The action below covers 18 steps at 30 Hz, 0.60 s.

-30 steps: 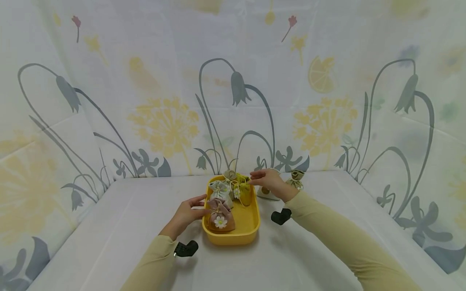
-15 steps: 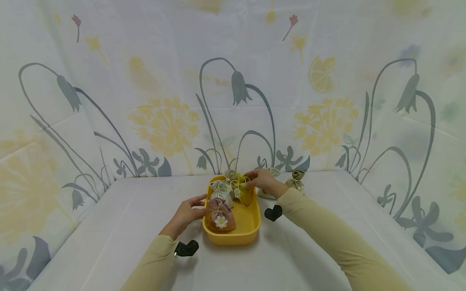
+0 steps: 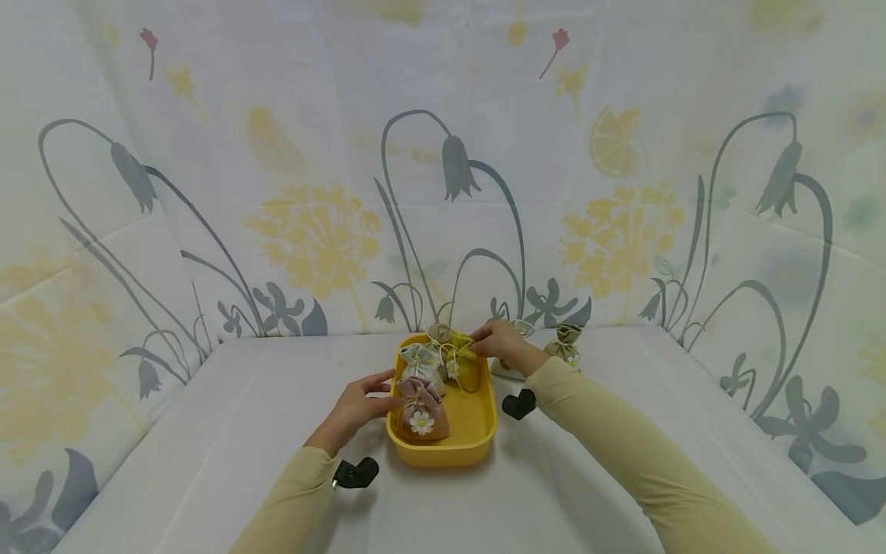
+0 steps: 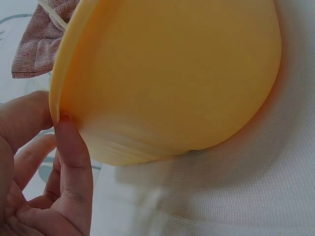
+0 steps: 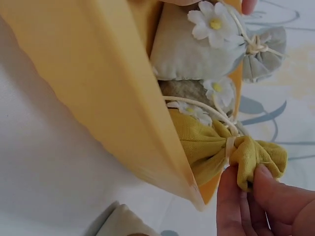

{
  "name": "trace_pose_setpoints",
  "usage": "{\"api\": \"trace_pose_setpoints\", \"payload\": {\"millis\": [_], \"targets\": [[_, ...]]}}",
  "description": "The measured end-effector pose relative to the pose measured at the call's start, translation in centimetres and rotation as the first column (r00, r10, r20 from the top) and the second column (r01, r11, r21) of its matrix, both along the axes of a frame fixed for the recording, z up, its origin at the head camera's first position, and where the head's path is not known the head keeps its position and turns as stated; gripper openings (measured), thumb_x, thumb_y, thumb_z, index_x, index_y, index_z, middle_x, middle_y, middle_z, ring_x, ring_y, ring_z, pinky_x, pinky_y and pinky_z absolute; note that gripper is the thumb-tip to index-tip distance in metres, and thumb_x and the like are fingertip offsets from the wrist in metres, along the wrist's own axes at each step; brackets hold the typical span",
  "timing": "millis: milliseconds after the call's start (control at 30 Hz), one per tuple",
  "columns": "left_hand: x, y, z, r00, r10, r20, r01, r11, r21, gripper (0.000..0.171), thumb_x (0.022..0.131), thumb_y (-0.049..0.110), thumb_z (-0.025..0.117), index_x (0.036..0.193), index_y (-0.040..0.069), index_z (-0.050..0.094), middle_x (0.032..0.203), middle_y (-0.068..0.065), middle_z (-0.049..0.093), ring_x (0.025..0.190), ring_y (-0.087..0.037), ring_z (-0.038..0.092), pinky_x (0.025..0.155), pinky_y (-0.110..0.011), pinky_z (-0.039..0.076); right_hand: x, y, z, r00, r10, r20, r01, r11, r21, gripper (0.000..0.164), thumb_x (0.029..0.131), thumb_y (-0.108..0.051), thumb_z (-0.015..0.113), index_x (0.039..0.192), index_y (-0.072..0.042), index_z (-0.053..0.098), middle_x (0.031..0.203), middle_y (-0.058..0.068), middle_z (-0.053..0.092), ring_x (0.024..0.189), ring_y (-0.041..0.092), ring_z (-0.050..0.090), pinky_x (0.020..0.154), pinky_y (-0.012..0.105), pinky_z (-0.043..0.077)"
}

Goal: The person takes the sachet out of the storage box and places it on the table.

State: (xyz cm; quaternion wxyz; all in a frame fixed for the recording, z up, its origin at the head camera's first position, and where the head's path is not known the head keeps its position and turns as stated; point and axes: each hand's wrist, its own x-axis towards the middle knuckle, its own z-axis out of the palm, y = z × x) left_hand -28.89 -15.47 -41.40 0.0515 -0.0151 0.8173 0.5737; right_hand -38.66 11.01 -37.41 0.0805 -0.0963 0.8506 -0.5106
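My left hand (image 3: 354,408) pinches the left rim of a yellow plastic basin (image 3: 443,459). In the left wrist view the thumb lies on the outer wall and a finger on the rim. At the basin's back right, my right hand (image 3: 505,345) holds the gathered top of a mustard drawstring pouch (image 5: 202,140) between thumb and fingers. That pouch is inside the basin, against its wall. Beside it are a pale grey pouch (image 5: 194,46) with a white flower and a brownish pouch (image 3: 438,333). A pink-and-brown pouch (image 3: 424,412) sits in the front left.
Right of the basin, a whitish pouch (image 3: 521,328) stands partly hidden behind my right hand. An olive pouch (image 3: 566,344) is farther right. White cloth (image 3: 263,400) covers the table, and a flower-printed curtain (image 3: 318,231) hangs behind it.
My right hand has moved left from beside the basin's rim to the mustard pouch and now grips its top. The left hand stays on the rim.
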Motion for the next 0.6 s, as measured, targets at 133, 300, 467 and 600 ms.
{"api": "trace_pose_setpoints", "payload": {"millis": [133, 300, 467, 600], "targets": [[0.0, 0.0, 0.0, 1.0, 0.001, 0.0, -0.001, 1.0, 0.003, 0.061, 0.077, 0.013, 0.075, 0.134, 0.011, 0.052, 0.119, -0.014, 0.055, 0.092, -0.021, 0.061, 0.08, -0.035, 0.053, 0.4, 0.0, 0.3, 1.0, -0.015, -0.009, 0.015, 1.0, -0.023, 0.023, 0.087, 0.001, 0.062, 0.109, 0.006, 0.065, 0.103, 0.019, 0.061, 0.09, 0.027, 0.063, 0.076, 0.034, 0.054], [0.0, 0.0, 0.0, 1.0, -0.005, -0.006, 0.005, 1.0, 0.005, 0.061, 0.077, 0.013, 0.075, 0.134, 0.011, 0.052, 0.119, -0.014, 0.055, 0.091, -0.021, 0.061, 0.08, -0.035, 0.053, 2.5, 0.0, 2.0, 1.0, -0.006, 0.004, 0.006, 1.0, -0.022, 0.025, 0.09, 0.004, 0.055, 0.114, 0.012, 0.059, 0.107, 0.023, 0.06, 0.094, 0.03, 0.062, 0.078, 0.034, 0.054], [0.2, 0.0, 0.2, 1.0, -0.01, -0.017, 0.01, 1.0, 0.009, 0.061, 0.077, 0.013, 0.075, 0.134, 0.009, 0.052, 0.117, -0.014, 0.056, 0.087, -0.019, 0.061, 0.078, -0.035, 0.054, 3.1, 0.1, 2.3, 1.0, 0.01, 0.009, -0.009, 0.998, -0.057, 0.024, 0.09, 0.007, 0.053, 0.113, 0.013, 0.058, 0.107, 0.024, 0.059, 0.095, 0.032, 0.062, 0.076, 0.033, 0.054], [0.2, 0.1, 0.2, 1.0, -0.012, -0.014, 0.012, 1.0, 0.017, 0.061, 0.077, 0.013, 0.075, 0.134, 0.009, 0.052, 0.117, -0.015, 0.056, 0.086, -0.019, 0.061, 0.079, -0.035, 0.053, 4.0, 0.1, 2.5, 1.0, 0.012, -0.002, -0.012, 0.998, -0.061, 0.025, 0.09, 0.008, 0.052, 0.114, 0.013, 0.057, 0.107, 0.024, 0.059, 0.096, 0.031, 0.061, 0.076, 0.032, 0.054]]}}
